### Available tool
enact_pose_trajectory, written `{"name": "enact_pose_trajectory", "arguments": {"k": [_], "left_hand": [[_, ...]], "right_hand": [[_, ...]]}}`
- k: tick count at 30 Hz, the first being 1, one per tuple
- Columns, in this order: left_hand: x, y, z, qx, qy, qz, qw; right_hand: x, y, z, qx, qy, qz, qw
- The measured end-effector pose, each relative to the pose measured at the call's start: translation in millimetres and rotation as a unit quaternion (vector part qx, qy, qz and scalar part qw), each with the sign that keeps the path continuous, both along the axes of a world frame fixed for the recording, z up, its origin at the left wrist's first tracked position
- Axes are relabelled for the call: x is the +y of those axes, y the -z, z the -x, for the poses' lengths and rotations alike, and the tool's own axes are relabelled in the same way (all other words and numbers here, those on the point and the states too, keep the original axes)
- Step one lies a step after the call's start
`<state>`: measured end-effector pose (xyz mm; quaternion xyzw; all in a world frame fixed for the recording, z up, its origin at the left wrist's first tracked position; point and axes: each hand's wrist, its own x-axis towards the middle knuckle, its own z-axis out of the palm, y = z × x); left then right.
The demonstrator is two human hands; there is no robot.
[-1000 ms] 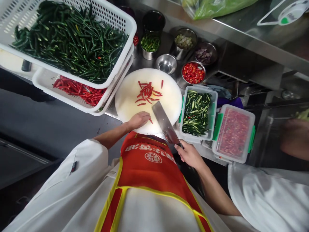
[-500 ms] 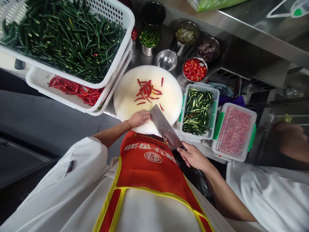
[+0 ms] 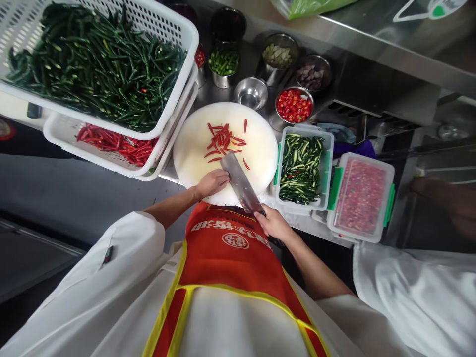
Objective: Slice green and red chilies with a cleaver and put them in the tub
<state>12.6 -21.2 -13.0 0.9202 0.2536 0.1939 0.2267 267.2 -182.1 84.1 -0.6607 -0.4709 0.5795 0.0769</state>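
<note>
My right hand [image 3: 274,223] is wrapped round the dark handle of a cleaver [image 3: 242,183]. Its broad blade lies slanted over the near part of a round white cutting board [image 3: 186,144], tip toward the chili pieces. My left hand [image 3: 212,183] rests on the board's near left part, fingers bent and pressed together beside the blade. A red chili showed at those fingertips a moment ago; now the fingers and blade mostly hide it. Sliced red chili pieces [image 3: 222,138] lie in a loose heap beyond the blade, with a few strays to the right.
At left, a white basket of green chilies [image 3: 111,64] sits above another with red chilies [image 3: 119,144]. Several metal cups stand behind the board, one with cut red chilies [image 3: 294,105]. At right are tubs of sliced green chilies [image 3: 302,168] and pink mince-like food [image 3: 362,196], near another person's sleeve [image 3: 412,282].
My right hand and the cleaver have shifted left and slightly up, closer to my left hand. My left hand stays nearly in place. The view has shifted slightly.
</note>
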Motion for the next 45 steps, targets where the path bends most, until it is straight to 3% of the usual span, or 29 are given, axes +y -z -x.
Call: {"name": "enact_pose_trajectory", "arguments": {"k": [3, 8, 10, 13, 16, 20, 24, 26, 30, 36, 39, 45], "left_hand": [[0, 0.9, 1, -0.005, 0.005, -0.001, 1.0], [-2, 0.8, 2, -0.02, -0.021, 0.013, 1.0], [4, 0.1, 4, -0.035, -0.085, 0.025, 0.995], [23, -2.6, 9, -0.02, -0.238, 0.039, 0.97], [45, -7.7, 13, 0.047, -0.283, 0.058, 0.956], [55, -15.8, 17, 0.091, -0.209, 0.051, 0.972], [35, -17.3, 12, 0.081, -0.029, 0.035, 0.996], [22, -14.8, 4, 0.062, 0.025, 0.026, 0.997], [8, -9.2, -10, 0.024, 0.035, 0.013, 0.999], [10, -5.2, -14, 0.021, 0.032, 0.016, 0.999], [10, -2.7, -14, 0.014, 0.027, 0.022, 0.999], [12, -3.9, -13, 0.027, 0.043, 0.022, 0.998]], "right_hand": [[5, 7.4, 4, 0.022, 0.005, -0.019, 1.0], [-10, 6.3, -18, 0.072, 0.042, 0.018, 0.996], [-16, 3.6, -23, 0.078, 0.069, 0.014, 0.994], [-22, 0.4, -21, 0.074, 0.075, 0.004, 0.994], [-25, -0.3, -13, 0.051, 0.027, 0.003, 0.998], [-27, 2.4, -12, 0.034, 0.023, 0.001, 0.999], [-24, -0.2, -17, 0.015, 0.078, -0.009, 0.997], [-21, -5.9, -18, 0.001, 0.073, -0.01, 0.997], [-17, -22.7, -19, -0.02, 0.021, 0.002, 1.0], [-14, -41.3, -28, -0.023, -0.03, 0.049, 0.998], [-6, -33.7, -21, -0.023, -0.025, 0.05, 0.998], [3, 3.3, 4, 0.007, 0.052, -0.005, 0.999]]}}
